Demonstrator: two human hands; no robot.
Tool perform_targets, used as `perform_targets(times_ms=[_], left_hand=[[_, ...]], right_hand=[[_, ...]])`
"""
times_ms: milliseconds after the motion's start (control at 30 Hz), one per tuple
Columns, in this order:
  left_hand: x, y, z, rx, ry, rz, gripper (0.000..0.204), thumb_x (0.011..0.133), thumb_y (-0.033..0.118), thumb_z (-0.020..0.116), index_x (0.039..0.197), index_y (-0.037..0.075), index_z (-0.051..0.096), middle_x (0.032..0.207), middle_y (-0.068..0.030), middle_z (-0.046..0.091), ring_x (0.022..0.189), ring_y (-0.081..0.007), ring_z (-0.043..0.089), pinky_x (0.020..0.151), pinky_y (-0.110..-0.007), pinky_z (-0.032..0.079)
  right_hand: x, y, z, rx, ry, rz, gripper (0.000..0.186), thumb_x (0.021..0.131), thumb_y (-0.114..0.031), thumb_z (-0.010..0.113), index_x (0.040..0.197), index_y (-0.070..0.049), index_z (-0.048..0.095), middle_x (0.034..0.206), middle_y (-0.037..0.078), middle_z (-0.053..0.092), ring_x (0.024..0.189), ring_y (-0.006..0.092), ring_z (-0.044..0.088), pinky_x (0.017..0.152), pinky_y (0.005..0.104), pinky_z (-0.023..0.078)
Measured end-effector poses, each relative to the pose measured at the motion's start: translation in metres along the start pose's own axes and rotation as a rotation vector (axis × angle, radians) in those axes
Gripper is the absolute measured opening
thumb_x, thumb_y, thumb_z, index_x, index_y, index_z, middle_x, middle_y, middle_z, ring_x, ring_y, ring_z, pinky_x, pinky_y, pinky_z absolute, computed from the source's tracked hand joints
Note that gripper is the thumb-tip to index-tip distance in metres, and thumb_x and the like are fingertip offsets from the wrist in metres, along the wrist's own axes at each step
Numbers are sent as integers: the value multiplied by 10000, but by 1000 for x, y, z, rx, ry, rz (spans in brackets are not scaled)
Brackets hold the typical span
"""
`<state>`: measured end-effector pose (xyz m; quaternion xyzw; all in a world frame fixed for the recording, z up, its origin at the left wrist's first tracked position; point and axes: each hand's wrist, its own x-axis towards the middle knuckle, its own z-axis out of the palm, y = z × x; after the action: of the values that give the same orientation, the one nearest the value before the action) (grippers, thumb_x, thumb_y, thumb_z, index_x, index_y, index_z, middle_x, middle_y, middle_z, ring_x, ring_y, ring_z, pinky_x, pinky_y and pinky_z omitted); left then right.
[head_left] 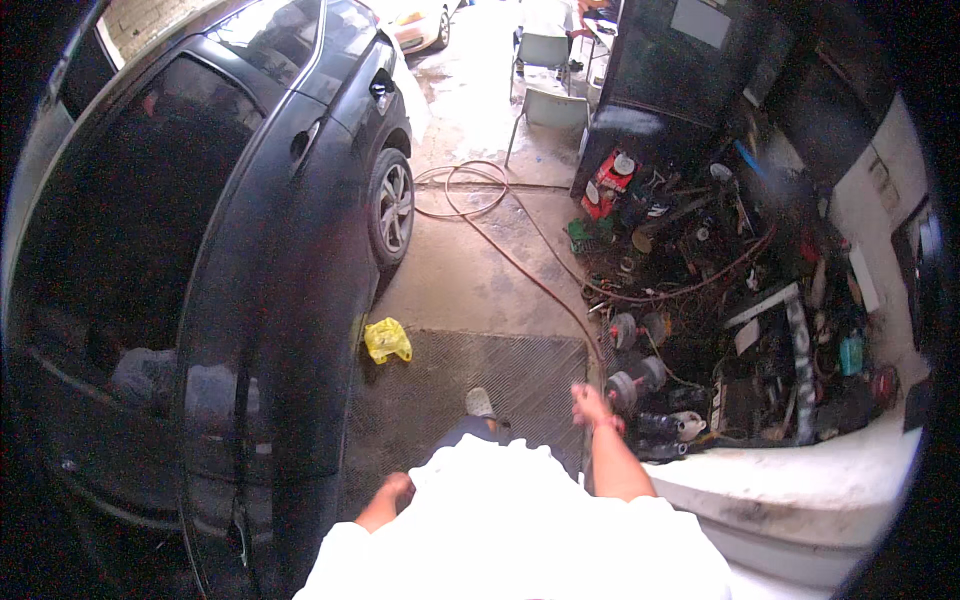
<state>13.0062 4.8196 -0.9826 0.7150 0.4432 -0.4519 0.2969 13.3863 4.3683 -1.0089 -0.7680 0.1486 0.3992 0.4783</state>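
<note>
My right hand [590, 403] is raised over the ribbed floor at the right, fingers curled, beside weight-like discs [622, 390]; whether it holds anything is too small to tell. Low at my left, my left hand [398, 485] is partly behind my white shirt, near a black car [275, 300], its fingers unclear. Ahead of my shoe [479, 402], a crumpled yellow plastic bag [387, 341] lies on the ribbed mat [420, 400] beside the car.
A looped hose [540, 286] crosses the concrete. Tools and clutter [650, 220] crowd the right, below a dark panel [660, 70] and above a white ledge [800, 490]. Plastic chairs [553, 112], a person [540, 15] and a light-coloured car [420, 25] are farther ahead.
</note>
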Motion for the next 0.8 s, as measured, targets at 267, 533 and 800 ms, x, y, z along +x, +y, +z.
perform_targets(times_ms=[267,533,800], left_hand=[[40,272,-253,-111,472,337,369,997,400,688,938,56,809,960,-186,787,925,-306,765,852,-441,575],[48,460,-541,-693,1080,737,423,1047,176,699,1435,54,582,1197,-86,674,1085,-190,642,1001,-354,523],[-79,544,-740,32,1826,429,435,1057,372,673,1330,33,676,1299,-217,698,1211,-423,650,1063,-487,496]], right_hand=[[-17,94,-48,-339,110,369,809,1053,-688,440,1163,41,774,1150,275,768,1160,406,729,1000,515,536],[103,-23,-106,-366,109,470,839,1057,-703,406,1209,45,755,1140,261,765,1101,424,738,963,537,542],[342,-419,-200,63,-109,262,746,1021,-647,607,1511,-87,555,1197,172,739,1089,376,749,699,511,607]])
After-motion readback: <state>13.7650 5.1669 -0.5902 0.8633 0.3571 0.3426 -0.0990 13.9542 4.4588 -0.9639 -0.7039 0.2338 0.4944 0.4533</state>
